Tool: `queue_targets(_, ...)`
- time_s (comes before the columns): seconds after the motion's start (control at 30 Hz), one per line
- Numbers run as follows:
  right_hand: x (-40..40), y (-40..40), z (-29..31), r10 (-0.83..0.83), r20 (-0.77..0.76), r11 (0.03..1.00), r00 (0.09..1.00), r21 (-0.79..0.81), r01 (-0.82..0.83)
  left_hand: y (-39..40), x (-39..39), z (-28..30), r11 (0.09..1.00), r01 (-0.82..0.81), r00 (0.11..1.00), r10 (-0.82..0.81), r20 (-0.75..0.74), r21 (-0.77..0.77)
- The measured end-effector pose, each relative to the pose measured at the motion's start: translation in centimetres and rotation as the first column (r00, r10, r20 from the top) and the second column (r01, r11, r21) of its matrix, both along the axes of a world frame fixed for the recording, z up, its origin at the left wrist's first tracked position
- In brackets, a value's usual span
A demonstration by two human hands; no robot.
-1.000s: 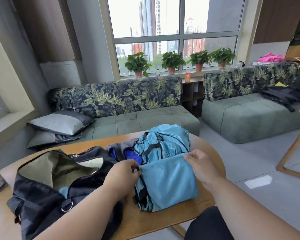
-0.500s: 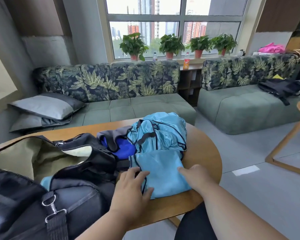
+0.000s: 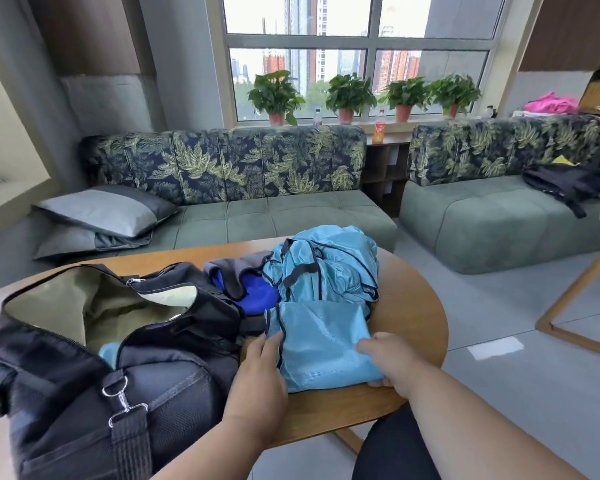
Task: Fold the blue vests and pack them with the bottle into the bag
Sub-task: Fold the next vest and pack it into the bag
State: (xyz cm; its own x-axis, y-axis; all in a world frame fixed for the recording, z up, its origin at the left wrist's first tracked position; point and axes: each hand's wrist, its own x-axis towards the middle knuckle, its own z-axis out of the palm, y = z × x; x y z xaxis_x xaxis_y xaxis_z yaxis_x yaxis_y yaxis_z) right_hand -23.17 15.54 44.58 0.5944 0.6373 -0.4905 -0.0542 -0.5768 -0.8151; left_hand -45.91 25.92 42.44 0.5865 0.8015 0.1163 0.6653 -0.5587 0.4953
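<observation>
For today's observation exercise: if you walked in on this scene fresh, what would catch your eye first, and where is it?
The bright light blue folded vest at the near edge of the round wooden table stands out first, with the left hand resting at its left edge and the right hand gripping its right side. Behind it lies a crumpled heap of blue vests. To the left gapes the open black bag.

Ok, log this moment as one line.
stage: folding | left hand: flat on vest edge | right hand: gripping vest corner | bag: open | pile: unfolded
</observation>
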Motion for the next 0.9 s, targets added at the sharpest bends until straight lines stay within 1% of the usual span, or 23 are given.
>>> queue_targets(0.03, -0.2, 0.0, 0.2, -0.025, -0.075, 0.999, 0.997, 0.021, 0.026, 0.0, -0.1, -0.2, 1.0, 0.023, 0.999, -0.023, -0.027, 0.011)
queue_targets(0.1, -0.1, 0.1, 0.2, -0.046, -0.158, 0.997, 0.986, 0.051, 0.054, -0.1, -0.2, -0.4, 0.997, 0.077, 0.992, -0.074, -0.106, 0.025)
queue_targets(0.17, 0.0, 0.0, 0.1, -0.063, -0.204, 0.995, 0.977, 0.06, 0.077, -0.1, -0.1, -0.5, 0.995, 0.098, 0.979, -0.093, -0.18, 0.016)
queue_targets(0.23, 0.3, -0.1, -0.1, -0.068, -0.226, 0.995, 0.972, 0.054, 0.082, -0.2, 0.0, -0.6, 0.998, 0.059, 0.97, -0.057, -0.235, 0.002)
queue_targets(0.3, 0.4, -0.1, -0.5, -0.053, -0.246, 0.997, 0.968, 0.036, 0.064, -0.4, 0.2, -0.3, 0.999, 0.03, 0.965, -0.033, -0.259, -0.015)
queue_targets(0.4, 0.4, 0.0, -0.8, -0.04, -0.267, 0.998, 0.963, 0.035, 0.051, -0.3, 0.4, -0.1, 0.999, 0.036, 0.955, -0.042, -0.294, -0.025)
queue_targets(0.53, 0.4, 0.2, -0.7, -0.02, -0.306, 0.993, 0.952, 0.107, 0.055, 0.1, 0.4, -0.5, 0.998, 0.017, 0.964, -0.031, -0.264, -0.058)
queue_targets(0.7, -0.1, 0.2, -0.2, -0.029, -0.256, 0.981, 0.966, 0.176, 0.076, 0.1, 0.4, -0.3, 0.992, -0.004, 0.979, -0.021, -0.205, -0.122)
queue_targets(0.77, -0.3, 0.0, 0.8, -0.036, -0.215, 0.967, 0.976, 0.241, 0.089, 0.0, 0.1, -0.1, 0.987, 0.006, 0.993, -0.025, -0.115, -0.163)
queue_targets(0.83, -0.5, -0.3, 2.4, -0.003, -0.056, 0.955, 0.998, 0.295, 0.02, -0.3, -0.2, 0.5, 0.98, 0.026, 1.0, -0.026, 0.004, -0.199)
queue_targets(0.9, -0.7, -0.7, 5.2, 0.056, 0.17, 0.944, 0.984, 0.312, -0.108, -0.3, -0.4, 1.4, 0.973, 0.037, 0.993, -0.011, 0.114, -0.227)
